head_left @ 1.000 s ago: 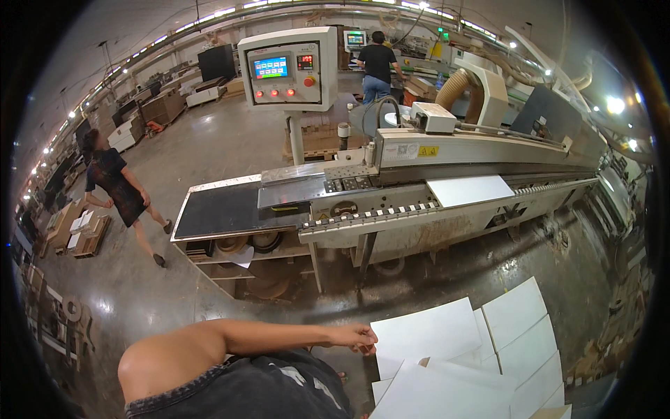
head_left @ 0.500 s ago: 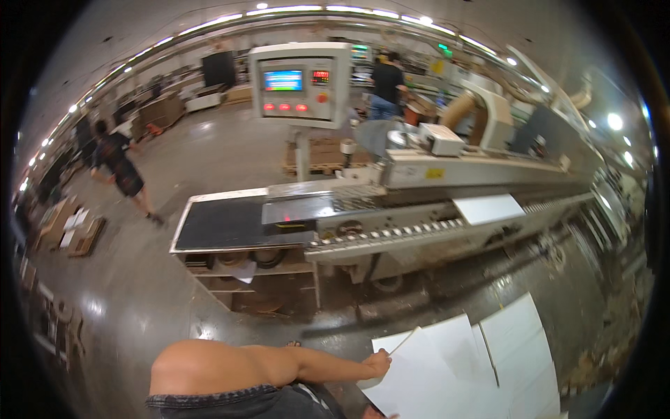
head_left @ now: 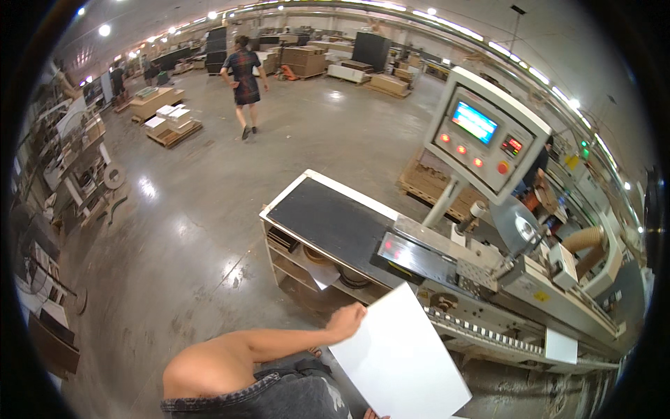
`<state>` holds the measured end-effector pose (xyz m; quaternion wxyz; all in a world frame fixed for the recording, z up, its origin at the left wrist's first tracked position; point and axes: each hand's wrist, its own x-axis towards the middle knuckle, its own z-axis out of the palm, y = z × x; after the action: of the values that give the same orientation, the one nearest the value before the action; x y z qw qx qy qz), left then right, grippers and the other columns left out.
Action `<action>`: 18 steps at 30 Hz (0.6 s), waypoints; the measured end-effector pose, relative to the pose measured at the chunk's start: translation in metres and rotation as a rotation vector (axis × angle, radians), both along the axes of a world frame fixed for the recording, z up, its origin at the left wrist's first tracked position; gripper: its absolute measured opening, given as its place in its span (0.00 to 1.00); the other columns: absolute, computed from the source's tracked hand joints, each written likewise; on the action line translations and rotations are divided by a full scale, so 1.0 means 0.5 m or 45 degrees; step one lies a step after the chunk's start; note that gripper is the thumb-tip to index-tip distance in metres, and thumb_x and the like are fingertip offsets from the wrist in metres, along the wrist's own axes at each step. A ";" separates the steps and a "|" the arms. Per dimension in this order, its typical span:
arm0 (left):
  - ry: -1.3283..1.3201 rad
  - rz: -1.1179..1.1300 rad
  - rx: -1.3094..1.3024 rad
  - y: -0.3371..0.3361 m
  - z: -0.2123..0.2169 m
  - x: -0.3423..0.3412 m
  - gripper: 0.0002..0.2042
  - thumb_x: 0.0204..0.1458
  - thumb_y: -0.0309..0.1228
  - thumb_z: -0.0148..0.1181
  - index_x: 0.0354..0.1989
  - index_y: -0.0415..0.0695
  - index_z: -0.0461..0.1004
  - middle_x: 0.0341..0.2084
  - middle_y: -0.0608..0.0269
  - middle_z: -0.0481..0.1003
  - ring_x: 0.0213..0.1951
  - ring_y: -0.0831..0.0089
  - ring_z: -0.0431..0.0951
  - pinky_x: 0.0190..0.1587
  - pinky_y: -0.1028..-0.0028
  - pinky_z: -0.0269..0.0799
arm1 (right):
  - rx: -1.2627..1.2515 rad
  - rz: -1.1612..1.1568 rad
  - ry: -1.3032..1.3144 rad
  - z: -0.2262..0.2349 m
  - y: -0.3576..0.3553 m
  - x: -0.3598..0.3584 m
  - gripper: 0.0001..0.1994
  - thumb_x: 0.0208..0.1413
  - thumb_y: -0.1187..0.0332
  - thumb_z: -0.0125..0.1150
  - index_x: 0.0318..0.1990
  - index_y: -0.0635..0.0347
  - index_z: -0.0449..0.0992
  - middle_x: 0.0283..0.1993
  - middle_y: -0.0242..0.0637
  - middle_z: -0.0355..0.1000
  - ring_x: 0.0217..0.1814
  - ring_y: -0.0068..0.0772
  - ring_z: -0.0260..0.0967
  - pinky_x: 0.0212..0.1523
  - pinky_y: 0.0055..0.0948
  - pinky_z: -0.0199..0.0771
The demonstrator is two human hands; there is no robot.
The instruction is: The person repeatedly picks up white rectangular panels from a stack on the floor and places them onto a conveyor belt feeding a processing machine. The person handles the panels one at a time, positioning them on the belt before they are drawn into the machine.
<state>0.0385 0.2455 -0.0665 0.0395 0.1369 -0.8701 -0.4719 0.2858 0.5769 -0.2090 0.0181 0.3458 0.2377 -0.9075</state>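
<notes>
A white rectangular panel (head_left: 401,356) is held tilted in front of me. My left hand (head_left: 347,322) is closed on its upper left edge, with the fingers partly hidden by the panel. Only some fingers of my right hand (head_left: 375,414) show, at the panel's lower edge by the bottom of the picture, gripping it there. The panel's far corner overlaps the view of an edge-banding type machine (head_left: 513,286), whose roller track (head_left: 453,320) runs off to the right. Further along that track lies another white panel (head_left: 560,346).
A dark-topped bench (head_left: 328,218) with shelves stands at the machine's left end. Above it a control box (head_left: 481,133) rises on a post. A person (head_left: 244,77) walks far off, near pallets of stacked boards (head_left: 171,126). More equipment (head_left: 84,167) lines the left side.
My view has swung left. The white panel has come up off the pile of panels and is now between my hands. The panel on the track has moved further along to the right.
</notes>
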 end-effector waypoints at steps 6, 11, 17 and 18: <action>0.122 0.506 0.027 -0.273 -0.018 -0.089 0.21 0.67 0.45 0.41 0.37 0.40 0.74 0.32 0.42 0.77 0.37 0.40 0.76 0.40 0.48 0.69 | 0.572 0.246 0.020 0.104 -0.160 -0.330 0.15 0.67 0.66 0.50 0.55 0.68 0.66 0.44 0.50 0.72 0.45 0.47 0.74 0.50 0.43 0.79; 0.011 0.628 0.076 -0.375 -0.028 -0.155 0.22 0.65 0.46 0.45 0.34 0.39 0.76 0.32 0.43 0.78 0.39 0.41 0.77 0.43 0.50 0.70 | 0.552 0.321 0.111 0.136 -0.255 -0.480 0.15 0.71 0.64 0.46 0.56 0.67 0.64 0.39 0.46 0.72 0.39 0.47 0.78 0.37 0.44 0.83; 0.079 0.582 0.241 -0.447 -0.152 -0.231 0.17 0.60 0.40 0.61 0.38 0.34 0.75 0.32 0.50 0.78 0.36 0.61 0.77 0.44 0.63 0.71 | 0.631 0.272 -0.098 0.187 -0.334 -0.606 0.16 0.70 0.66 0.47 0.56 0.72 0.64 0.44 0.50 0.69 0.44 0.53 0.75 0.48 0.53 0.81; 0.030 0.590 0.435 -0.439 -0.152 -0.243 0.18 0.59 0.40 0.62 0.40 0.33 0.74 0.34 0.53 0.77 0.37 0.65 0.76 0.44 0.65 0.71 | 0.629 0.258 -0.090 0.181 -0.326 -0.620 0.17 0.69 0.66 0.48 0.57 0.71 0.62 0.42 0.48 0.69 0.41 0.50 0.76 0.44 0.51 0.83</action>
<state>-0.0831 0.0259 -0.1426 0.1325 0.3313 -0.7230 -0.5915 -0.0243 0.4138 -0.1185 0.0321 0.3458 0.4844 -0.8030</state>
